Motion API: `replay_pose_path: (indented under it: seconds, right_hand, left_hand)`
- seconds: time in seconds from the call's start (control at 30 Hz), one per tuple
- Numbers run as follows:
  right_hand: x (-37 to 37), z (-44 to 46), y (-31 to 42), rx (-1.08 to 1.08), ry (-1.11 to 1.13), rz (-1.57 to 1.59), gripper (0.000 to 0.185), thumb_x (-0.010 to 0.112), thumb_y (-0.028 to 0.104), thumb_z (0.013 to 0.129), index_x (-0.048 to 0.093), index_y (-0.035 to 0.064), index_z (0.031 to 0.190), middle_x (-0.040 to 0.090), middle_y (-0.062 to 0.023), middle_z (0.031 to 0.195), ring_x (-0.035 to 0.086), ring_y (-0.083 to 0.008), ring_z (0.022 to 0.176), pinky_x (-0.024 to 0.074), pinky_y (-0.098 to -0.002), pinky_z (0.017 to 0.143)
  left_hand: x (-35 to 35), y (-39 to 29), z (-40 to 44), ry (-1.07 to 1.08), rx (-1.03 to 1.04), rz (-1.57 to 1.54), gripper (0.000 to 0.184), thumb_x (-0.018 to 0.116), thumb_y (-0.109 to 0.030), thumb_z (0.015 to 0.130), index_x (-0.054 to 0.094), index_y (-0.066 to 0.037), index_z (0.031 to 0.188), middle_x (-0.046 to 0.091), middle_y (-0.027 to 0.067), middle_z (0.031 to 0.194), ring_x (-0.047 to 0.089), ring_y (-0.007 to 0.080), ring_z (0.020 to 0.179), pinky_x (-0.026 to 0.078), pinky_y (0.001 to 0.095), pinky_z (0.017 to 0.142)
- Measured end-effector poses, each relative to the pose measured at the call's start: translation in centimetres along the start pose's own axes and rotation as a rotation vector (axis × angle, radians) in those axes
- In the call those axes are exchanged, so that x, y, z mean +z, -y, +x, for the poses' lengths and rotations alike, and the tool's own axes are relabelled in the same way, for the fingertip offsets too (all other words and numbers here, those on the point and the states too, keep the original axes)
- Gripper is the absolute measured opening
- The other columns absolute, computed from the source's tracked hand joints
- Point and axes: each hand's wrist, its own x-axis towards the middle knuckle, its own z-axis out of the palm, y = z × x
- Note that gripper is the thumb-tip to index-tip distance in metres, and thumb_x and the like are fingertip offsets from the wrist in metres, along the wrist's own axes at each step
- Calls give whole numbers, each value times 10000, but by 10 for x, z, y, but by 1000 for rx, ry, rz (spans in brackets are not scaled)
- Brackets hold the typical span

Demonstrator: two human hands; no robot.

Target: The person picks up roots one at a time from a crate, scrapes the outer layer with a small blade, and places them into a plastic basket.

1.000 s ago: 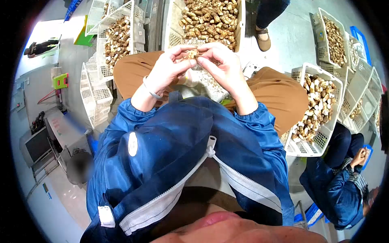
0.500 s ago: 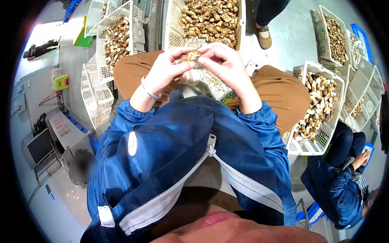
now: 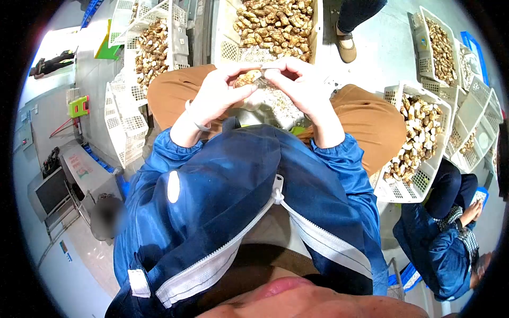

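Observation:
Between thumb and fingers, my left hand (image 3: 214, 95) is closed on a stubby brown-and-white mushroom (image 3: 248, 79). My right hand (image 3: 307, 90) is beside it, thumb and fingers pinched together near the mushroom's right end. Whatever thin thing the right fingers hold is too small to make out. Below both hands, pale crumbs and trimmings (image 3: 278, 108) lie between my knees. Just beyond the hands stands a white crate (image 3: 228, 29) heaped with similar brown mushrooms (image 3: 275, 26).
Right of my knee is a white crate (image 3: 422, 185) of cut mushrooms; more crates (image 3: 177, 47) stand at the left. Stacked crates (image 3: 480, 114) line the far right. Another person (image 3: 440, 249) sits lower right, and someone's shoe (image 3: 347, 49) is near the front crate.
The mushroom has turned in my left fingers and shows more of its rounded side. My right fingers have shifted slightly up and away from it.

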Motion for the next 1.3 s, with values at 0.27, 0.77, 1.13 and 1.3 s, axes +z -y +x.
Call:
replay_pose_path:
  seconds: [0.27, 0.77, 1.13, 1.3]
  right_hand:
    - [-4, 1, 0, 50, 13, 8, 145, 734, 141, 837, 684, 4, 844, 635, -40, 796, 611, -112, 752, 487, -259, 679]
    - [1, 2, 1, 22, 54, 316, 91, 726, 91, 868, 676, 16, 876, 674, -49, 956, 609, -87, 842, 500, -239, 749]
    - [0, 1, 4, -362, 48, -202, 94, 736, 100, 844, 680, 25, 832, 659, -63, 931, 621, -93, 847, 490, -254, 710]
    - [-4, -3, 19, 56, 93, 253, 81, 709, 64, 874, 681, -10, 887, 662, -17, 776, 626, -92, 673, 496, -209, 676]
  left_hand:
    - [1, -8, -1, -2, -9, 113, 452, 729, -139, 838, 627, -40, 1266, 649, 67, 1150, 585, 142, 1015, 458, 271, 895]
    - [5, 7, 3, -146, 293, 200, 385, 709, -73, 822, 643, -26, 1198, 617, 100, 1099, 591, 207, 1042, 457, 315, 929]
    - [-4, -4, 0, 0, 16, -141, 363, 606, -124, 952, 590, 17, 1286, 628, 99, 1234, 561, 162, 1152, 413, 289, 1022]
    - [-10, -2, 0, 40, 99, -113, 339, 620, -107, 933, 607, 34, 1241, 628, 103, 1197, 568, 182, 1130, 423, 313, 1006]
